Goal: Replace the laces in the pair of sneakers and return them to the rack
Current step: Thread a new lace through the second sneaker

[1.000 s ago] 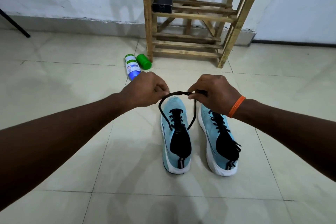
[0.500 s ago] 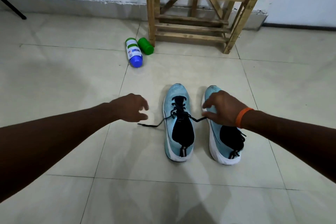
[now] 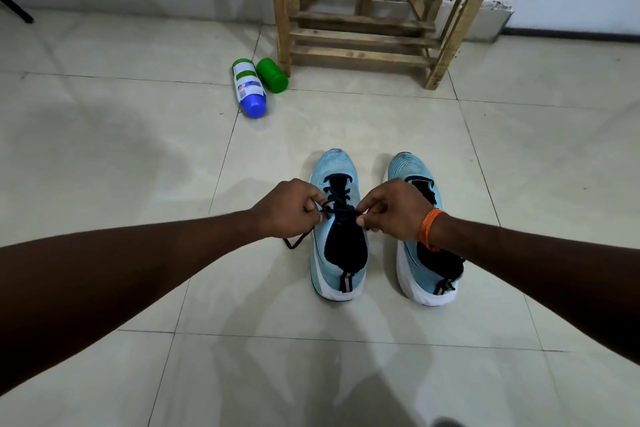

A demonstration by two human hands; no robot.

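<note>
Lacing looks nearly done on the left sneaker (image 3: pixel 334 168). The left hand (image 3: pixel 287 210) and right hand (image 3: pixel 391 208) each pinch an end of its black lace (image 3: pixel 341 210). The right sneaker (image 3: pixel 410 168) seems laced, though a wrist hides part. Both sit on the floor (image 3: pixel 138 149), not yet on the wooden rack (image 3: pixel 360 55).

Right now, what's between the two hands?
In the head view, the black lace of the left shoe stretches between the left hand and the right hand, pinched by both.
</note>
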